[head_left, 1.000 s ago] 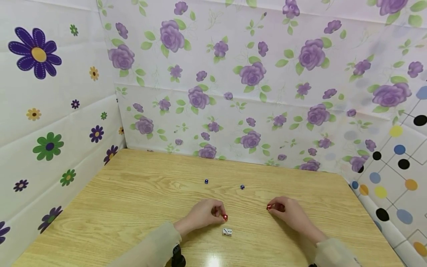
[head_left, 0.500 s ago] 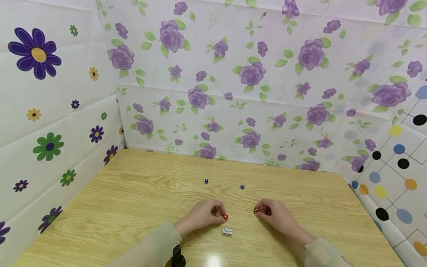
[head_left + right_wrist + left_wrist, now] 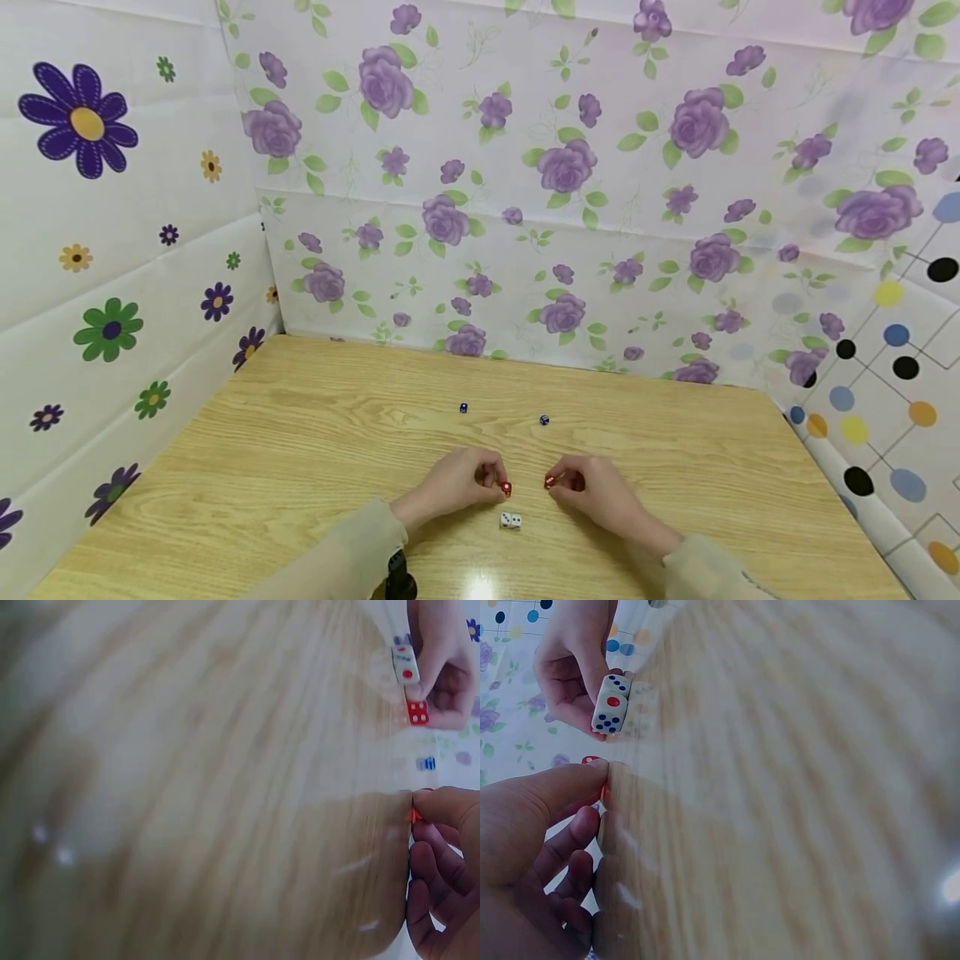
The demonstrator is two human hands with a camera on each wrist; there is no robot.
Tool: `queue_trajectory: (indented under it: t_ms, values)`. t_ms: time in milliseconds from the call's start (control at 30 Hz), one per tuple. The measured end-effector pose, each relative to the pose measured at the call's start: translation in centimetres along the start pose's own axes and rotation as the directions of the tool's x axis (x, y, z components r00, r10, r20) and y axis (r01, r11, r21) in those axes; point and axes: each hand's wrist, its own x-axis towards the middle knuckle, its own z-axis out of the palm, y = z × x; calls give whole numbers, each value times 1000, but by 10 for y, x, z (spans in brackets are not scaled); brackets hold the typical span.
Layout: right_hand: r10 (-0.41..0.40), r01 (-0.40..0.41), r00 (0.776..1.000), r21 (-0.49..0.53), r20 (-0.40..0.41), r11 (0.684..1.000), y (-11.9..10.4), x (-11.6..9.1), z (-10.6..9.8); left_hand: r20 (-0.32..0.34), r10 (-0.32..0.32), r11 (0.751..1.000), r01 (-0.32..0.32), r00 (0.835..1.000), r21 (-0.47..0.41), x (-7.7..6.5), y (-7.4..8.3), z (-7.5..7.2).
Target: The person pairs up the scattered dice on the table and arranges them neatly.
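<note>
Two red dice are sitting between the hands near the middle of the tabletop (image 3: pixel 337 417), well apart from its left and right edges, one in each hand. The left hand (image 3: pixel 456 478) is pinching the left red die (image 3: pixel 506 489) between thumb and index finger, its other fingers curling loosely. The right hand (image 3: pixel 597 493) is pinching the right red die (image 3: pixel 550 482) the same way, with a small gap separating the two; whether either is touching the wood, I cannot tell. Two white dice (image 3: pixel 506 521) are lying side by side just beside the left red die, farther from the back edge. Two blue dice (image 3: pixel 463 408) are resting well apart from each other, nearer the back edge. Pale sleeves (image 3: pixel 345 546) are covering both forearms, and a black device (image 3: pixel 400 579) is showing at the left wrist. Behind the back edge a rose-print cloth (image 3: pixel 510 267) is hanging; a daisy-print cloth (image 3: pixel 150 275) is flanking the left edge, a dotted cloth (image 3: pixel 877 433) the right.
</note>
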Motion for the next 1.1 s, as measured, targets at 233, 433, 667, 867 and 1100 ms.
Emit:
queue_trajectory:
  t_ms: [233,433,667,867,1100]
  values:
    - [-49,49,999,23,12,999,-11,2,9,-10,8,1000,-8,1000,4,1,-1,1]
    - [-65,63,998,48,25,997,-19,3,12,-11,13,1000,-13,1000,6,1,-2,1]
    - [-65,64,998,49,19,997,-24,4,15,-6,-1,1000,1,1000,16,1,-2,0]
    - [-84,82,996,63,30,995,-28,5,18,-5,12,1000,-12,1000,7,1,-1,0]
    - [-95,94,995,58,26,994,-28,6,21,-14,10,1000,-10,1000,11,0,1,0]
